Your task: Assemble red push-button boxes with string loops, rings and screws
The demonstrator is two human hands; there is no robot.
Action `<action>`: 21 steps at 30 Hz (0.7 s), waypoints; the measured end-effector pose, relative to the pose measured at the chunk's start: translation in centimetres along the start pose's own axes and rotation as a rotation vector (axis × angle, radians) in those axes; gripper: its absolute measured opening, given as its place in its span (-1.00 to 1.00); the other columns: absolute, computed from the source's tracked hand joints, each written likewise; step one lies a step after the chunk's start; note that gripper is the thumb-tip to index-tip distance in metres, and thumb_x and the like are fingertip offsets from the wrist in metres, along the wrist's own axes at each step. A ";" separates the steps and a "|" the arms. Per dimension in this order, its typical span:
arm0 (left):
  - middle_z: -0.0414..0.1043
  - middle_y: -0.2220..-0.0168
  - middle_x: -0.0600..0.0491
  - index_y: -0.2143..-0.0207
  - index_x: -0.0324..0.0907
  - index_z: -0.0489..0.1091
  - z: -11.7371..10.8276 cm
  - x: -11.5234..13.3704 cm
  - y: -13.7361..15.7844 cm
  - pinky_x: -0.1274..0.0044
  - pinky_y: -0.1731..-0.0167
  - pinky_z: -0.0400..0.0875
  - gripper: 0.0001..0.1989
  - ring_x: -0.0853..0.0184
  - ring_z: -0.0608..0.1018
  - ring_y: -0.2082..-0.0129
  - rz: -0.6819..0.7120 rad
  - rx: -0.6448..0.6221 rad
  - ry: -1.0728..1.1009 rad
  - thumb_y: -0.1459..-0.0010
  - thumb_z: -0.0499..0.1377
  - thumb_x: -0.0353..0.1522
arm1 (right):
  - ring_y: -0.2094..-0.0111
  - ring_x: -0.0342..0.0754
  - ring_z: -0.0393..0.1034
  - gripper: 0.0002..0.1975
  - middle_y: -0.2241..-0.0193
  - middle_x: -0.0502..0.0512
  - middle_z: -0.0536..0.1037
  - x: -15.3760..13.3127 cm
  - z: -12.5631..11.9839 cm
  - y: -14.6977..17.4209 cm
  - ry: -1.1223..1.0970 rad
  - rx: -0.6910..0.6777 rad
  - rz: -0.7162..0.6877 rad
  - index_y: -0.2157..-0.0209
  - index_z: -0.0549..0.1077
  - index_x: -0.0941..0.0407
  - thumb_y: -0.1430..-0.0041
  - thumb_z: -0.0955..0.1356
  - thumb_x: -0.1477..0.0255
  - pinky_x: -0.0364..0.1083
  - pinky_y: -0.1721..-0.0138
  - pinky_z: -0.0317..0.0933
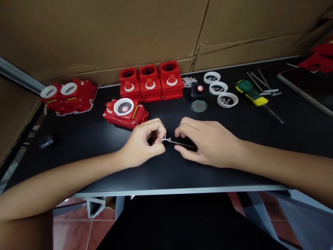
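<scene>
Here's the cardboard wall point(104, 34), closing off the back of the work, and below it the black tabletop point(166, 177), its pale front edge running just past the forearms. A row of three red switch housings point(150, 93) stands back near the wall, well apart from the fingers. Now the right hand point(213, 144): thumb and forefinger spread, and whether the other fingers grip anything, I can't tell. The left hand point(142, 144) is pinched, thumb against forefinger — close quarters there, with an assembled red unit point(125, 119) just behind it. More room to the right, where the green-and-yellow screwdriver point(251, 93) lies beyond three white rings point(218, 93) holding screws. And smallest, the knotted white cord point(170, 140) — its looped end at the left fingertips, its tail running into the right hand's gap.
</scene>
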State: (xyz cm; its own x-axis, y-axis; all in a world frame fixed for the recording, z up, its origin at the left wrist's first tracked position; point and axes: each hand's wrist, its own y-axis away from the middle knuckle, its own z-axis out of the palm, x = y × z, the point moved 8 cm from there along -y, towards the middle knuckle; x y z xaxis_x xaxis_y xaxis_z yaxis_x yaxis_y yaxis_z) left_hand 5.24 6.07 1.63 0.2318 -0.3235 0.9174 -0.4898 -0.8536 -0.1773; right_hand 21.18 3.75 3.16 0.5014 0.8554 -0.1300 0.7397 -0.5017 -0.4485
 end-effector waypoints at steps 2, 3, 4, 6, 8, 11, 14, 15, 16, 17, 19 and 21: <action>0.31 0.37 0.15 0.39 -0.10 0.31 -0.1 0.1 0.0 0.50 0.35 0.27 -0.89 0.37 0.37 0.39 0.030 0.013 0.008 -0.15 0.21 -0.43 | 0.38 -0.09 0.48 -0.80 0.23 0.08 0.62 -0.1 0.3 0.2 -0.002 -0.054 -0.024 0.15 0.55 0.15 -0.52 0.42 0.30 -0.09 0.35 0.23; 0.33 0.35 0.14 0.39 -0.10 0.31 -0.3 0.1 0.0 0.49 0.33 0.30 -0.88 0.36 0.39 0.37 0.045 0.025 0.009 -0.19 0.21 -0.43 | 0.39 -0.10 0.45 -0.82 0.23 0.07 0.63 -0.1 0.5 0.3 -0.007 -0.072 -0.031 0.17 0.55 0.14 -0.53 0.40 0.33 -0.09 0.33 0.24; 0.36 0.32 0.11 0.38 -0.10 0.31 -0.4 0.1 -0.1 0.48 0.30 0.33 -0.87 0.34 0.43 0.33 0.056 0.037 0.004 -0.21 0.21 -0.42 | 0.41 -0.11 0.42 -0.84 0.24 0.06 0.62 0.0 0.6 0.4 -0.016 -0.082 -0.030 0.19 0.54 0.14 -0.53 0.38 0.39 -0.09 0.32 0.23; 0.45 0.22 0.04 0.38 -0.10 0.29 -0.6 0.0 0.0 0.46 0.22 0.40 -0.86 0.30 0.49 0.23 0.058 0.049 -0.017 -0.23 0.20 -0.42 | 0.44 -0.14 0.36 -0.86 0.28 0.03 0.62 0.4 0.7 0.6 -0.037 -0.085 -0.012 0.22 0.53 0.12 -0.50 0.35 0.48 -0.10 0.36 0.16; 0.56 0.08 -0.05 0.37 -0.10 0.27 -0.4 -0.3 0.0 0.44 0.18 0.43 -0.85 0.28 0.53 0.17 0.029 0.025 -0.021 -0.25 0.19 -0.41 | 0.45 -0.15 0.36 -0.88 0.31 0.02 0.61 0.9 0.7 0.6 -0.045 -0.082 0.012 0.24 0.52 0.11 -0.46 0.36 0.48 -0.11 0.40 0.07; 0.67 -0.02 -0.12 0.35 -0.08 0.22 0.0 -0.7 0.2 0.45 0.22 0.41 -0.84 0.28 0.56 0.19 -0.041 -0.024 0.017 -0.29 0.17 -0.39 | 0.47 -0.18 0.34 -0.92 0.37 -0.02 0.58 1.7 0.7 0.6 -0.063 -0.084 0.055 0.25 0.48 0.10 -0.41 0.37 0.49 -0.14 0.42 0.02; 0.69 0.11 -0.06 0.34 -0.06 0.19 0.2 -1.0 0.3 0.46 0.23 0.39 -0.84 0.26 0.60 0.17 -0.081 -0.044 0.036 -0.27 0.15 -0.38 | 0.53 -0.20 0.31 -0.91 0.46 -0.10 0.52 2.1 0.5 0.4 -0.082 -0.097 0.096 0.25 0.43 0.08 -0.36 0.37 0.55 -0.18 0.43 0.01; 0.67 0.18 -0.02 0.34 -0.05 0.19 0.3 -1.0 0.3 0.46 0.24 0.38 -0.85 0.26 0.60 0.19 -0.090 -0.052 0.033 -0.26 0.14 -0.37 | 0.53 -0.20 0.33 -0.90 0.47 -0.11 0.51 2.2 0.5 0.4 -0.084 -0.103 0.108 0.24 0.41 0.07 -0.35 0.36 0.56 -0.18 0.43 0.00; 0.64 0.24 0.02 0.34 -0.05 0.18 0.3 -1.1 0.3 0.47 0.27 0.36 -0.86 0.28 0.58 0.24 -0.097 -0.061 0.021 -0.25 0.14 -0.37 | 0.52 -0.19 0.35 -0.89 0.46 -0.10 0.52 2.3 0.4 0.3 -0.084 -0.110 0.117 0.23 0.40 0.07 -0.35 0.35 0.57 -0.18 0.44 -0.01; 0.58 0.30 0.07 0.34 -0.04 0.18 0.3 -1.1 0.2 0.48 0.30 0.34 -0.87 0.30 0.53 0.30 -0.099 -0.068 -0.002 -0.24 0.13 -0.36 | 0.51 -0.17 0.37 -0.89 0.45 -0.08 0.54 2.3 0.4 0.3 -0.081 -0.116 0.125 0.23 0.39 0.06 -0.36 0.34 0.57 -0.17 0.44 -0.03; 0.44 0.39 0.15 0.35 -0.05 0.18 0.2 -0.8 0.1 0.48 0.35 0.26 -0.88 0.35 0.41 0.40 -0.085 -0.070 -0.076 -0.23 0.12 -0.34 | 0.50 -0.15 0.40 -0.91 0.43 -0.05 0.57 2.4 0.4 0.3 -0.072 -0.119 0.143 0.19 0.40 0.06 -0.41 0.33 0.54 -0.16 0.45 -0.04; 0.31 0.42 0.19 0.37 -0.05 0.19 0.1 -0.3 0.0 0.49 0.37 0.21 -0.89 0.38 0.31 0.43 -0.052 -0.067 -0.147 -0.21 0.10 -0.34 | 0.53 -0.14 0.38 -0.94 0.46 -0.06 0.56 2.5 0.5 0.3 -0.060 -0.112 0.162 0.14 0.42 0.07 -0.46 0.31 0.49 -0.15 0.46 -0.05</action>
State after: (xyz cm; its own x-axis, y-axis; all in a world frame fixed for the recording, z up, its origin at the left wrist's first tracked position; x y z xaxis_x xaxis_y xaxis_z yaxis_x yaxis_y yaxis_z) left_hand 5.23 6.14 1.28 0.3760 -0.3402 0.8619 -0.5279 -0.8431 -0.1025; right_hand 22.44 5.74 2.30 0.5926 0.7668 -0.2465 0.6987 -0.6417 -0.3164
